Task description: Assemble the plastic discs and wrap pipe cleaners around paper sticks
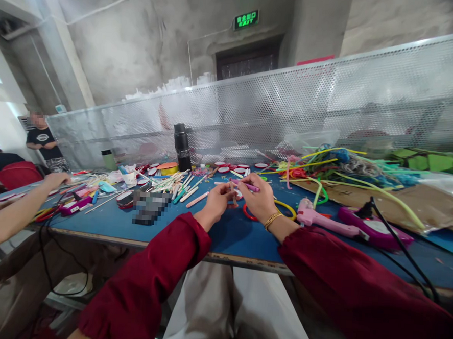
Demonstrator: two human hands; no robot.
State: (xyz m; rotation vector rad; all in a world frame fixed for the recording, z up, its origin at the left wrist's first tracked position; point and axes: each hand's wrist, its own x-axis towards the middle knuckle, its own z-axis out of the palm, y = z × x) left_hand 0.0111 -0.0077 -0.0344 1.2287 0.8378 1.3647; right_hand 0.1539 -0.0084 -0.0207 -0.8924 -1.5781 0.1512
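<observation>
My left hand (215, 203) is closed in a pinch on a small tan wooden craft stick (232, 190), held nearly upright above the table. My right hand (262, 198), with a gold bracelet at the wrist, is closed around a purple pen-like stick (250, 186), which crosses the tan one. Whether the two sticks touch is too small to tell. Beneath my right wrist lie a red ring (249, 215) and a yellow ring (290, 209). To the right rests a pink glue gun (325, 220).
A purple power socket (378, 232) with a black cord lies right. Colourful strips (326, 165) pile up behind it. Pale sticks (179, 184), a black thermos (181, 149) and a blurred dark flat object (152, 208) are left. A co-worker's arm (12, 218) reaches in.
</observation>
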